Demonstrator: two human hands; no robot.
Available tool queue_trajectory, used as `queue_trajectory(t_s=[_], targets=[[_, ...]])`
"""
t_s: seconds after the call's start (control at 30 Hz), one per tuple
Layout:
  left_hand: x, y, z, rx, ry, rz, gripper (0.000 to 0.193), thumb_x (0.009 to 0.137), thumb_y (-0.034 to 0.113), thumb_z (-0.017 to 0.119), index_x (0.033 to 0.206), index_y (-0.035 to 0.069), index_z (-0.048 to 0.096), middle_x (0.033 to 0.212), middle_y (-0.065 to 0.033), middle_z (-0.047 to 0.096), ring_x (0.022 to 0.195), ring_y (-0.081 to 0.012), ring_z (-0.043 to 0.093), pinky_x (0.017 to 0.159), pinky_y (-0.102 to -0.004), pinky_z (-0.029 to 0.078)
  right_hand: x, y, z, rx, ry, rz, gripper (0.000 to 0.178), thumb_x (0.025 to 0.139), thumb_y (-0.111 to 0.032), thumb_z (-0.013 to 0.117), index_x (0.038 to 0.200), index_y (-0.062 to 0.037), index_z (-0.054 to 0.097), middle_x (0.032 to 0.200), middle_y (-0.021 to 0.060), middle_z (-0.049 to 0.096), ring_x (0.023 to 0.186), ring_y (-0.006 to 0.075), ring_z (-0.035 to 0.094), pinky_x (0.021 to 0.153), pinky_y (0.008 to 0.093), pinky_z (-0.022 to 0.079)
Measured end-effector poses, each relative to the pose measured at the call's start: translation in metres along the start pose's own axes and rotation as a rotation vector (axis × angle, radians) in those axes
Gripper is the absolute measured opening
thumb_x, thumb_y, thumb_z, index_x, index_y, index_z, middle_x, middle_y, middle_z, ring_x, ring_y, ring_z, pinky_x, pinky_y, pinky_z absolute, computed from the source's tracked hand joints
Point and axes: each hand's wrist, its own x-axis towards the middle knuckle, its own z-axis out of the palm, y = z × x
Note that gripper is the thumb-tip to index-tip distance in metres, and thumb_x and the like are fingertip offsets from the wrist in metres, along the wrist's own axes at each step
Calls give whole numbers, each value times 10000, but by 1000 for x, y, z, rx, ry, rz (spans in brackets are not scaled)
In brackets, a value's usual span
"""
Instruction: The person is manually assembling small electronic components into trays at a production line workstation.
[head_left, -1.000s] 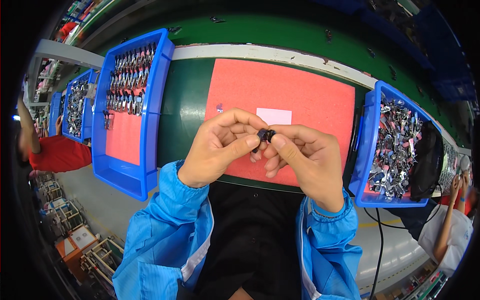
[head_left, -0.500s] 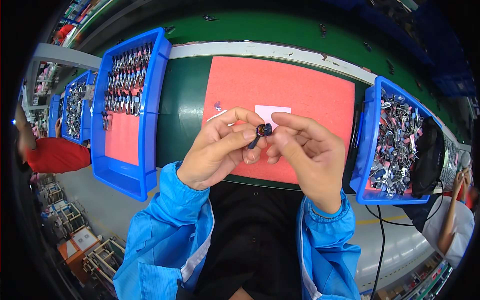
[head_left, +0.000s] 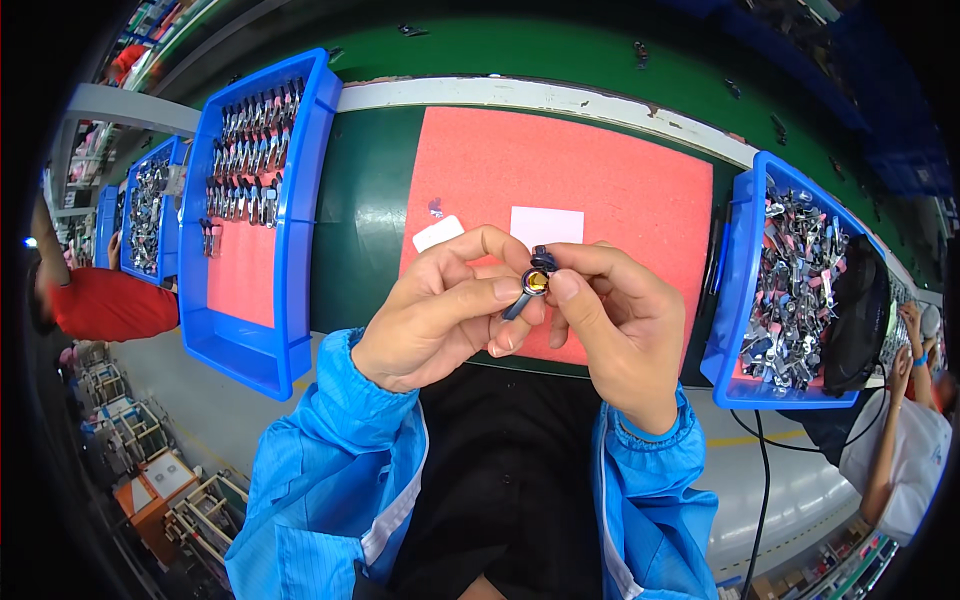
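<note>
Over the pink mat, both hands meet at a small dark part with a round, gold-lined opening, a short stem and a dark cap-like piece at its top. My left hand pinches it between thumb and bent fingers, the stem pointing down and left. From the other side, my right hand has thumb and index finger closed at the cap-like piece. Behind the fingers lies a pale pink paper. A white rounded piece and a small dark scrap lie near my left hand.
The pink foam mat covers much of the dark green table. At left, a blue tray holds rows of small parts; at right, another blue bin is heaped with loose ones. Beyond the white ledge runs a green surface. Co-workers sit both sides.
The part has turned so its round opening faces up, with the cap-like piece now above it. My right fingers have shifted slightly, and more of the white piece shows.
</note>
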Motion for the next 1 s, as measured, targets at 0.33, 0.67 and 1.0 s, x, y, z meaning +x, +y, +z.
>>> queue_trajectory(t_s=[0.33,0.67,1.0], targets=[[-2,-4,3,-202,-37,-70,146,1030,85,569,1170,48,562,960,-163,681,700,-145,584,583,-272,420,-6,-7,-1,66,-10,-3,259,961,22,646,1210,93,655,896,93,663,719,129,655,576,242,527],[-5,-3,9,-50,-68,32,169,1022,88,592,1173,24,551,972,-168,704,679,-149,613,580,-271,472,-10,-8,-3,83,-43,-3,291,942,38,655,1227,96,643,898,103,653,726,142,672,556,235,535],[-8,-6,14,175,25,171,160,1009,43,604,1152,2,544,951,-151,712,703,-140,655,598,-256,516,-11,-8,-5,128,-48,28,267,948,-3,660,1198,93,666,896,111,668,705,132,661,537,229,529]])
